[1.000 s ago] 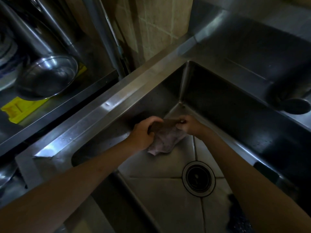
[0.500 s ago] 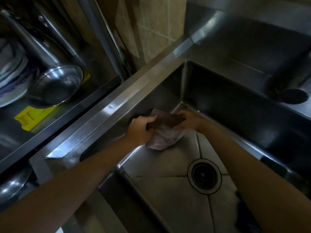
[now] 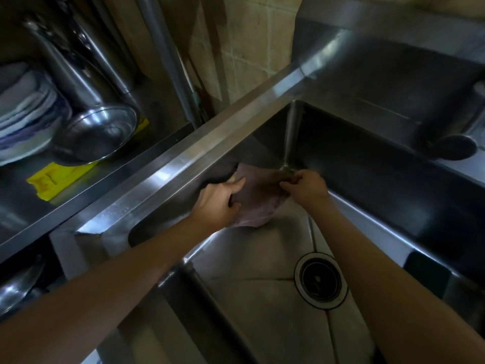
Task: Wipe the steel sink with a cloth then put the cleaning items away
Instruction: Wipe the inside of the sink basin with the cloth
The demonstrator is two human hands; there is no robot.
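Cloth, the limp mauve rag (image 3: 256, 203), hangs stretched between both hands in the steel sink's (image 3: 265, 306) far corner. Left hand (image 3: 217, 203) grips one edge, right hand (image 3: 305, 187) pinches the other, probably spreading it to wipe the wall.

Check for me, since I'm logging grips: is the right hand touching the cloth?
Touching. The head view shows the right hand pinching the cloth at its upper right edge, near the sink's back corner.
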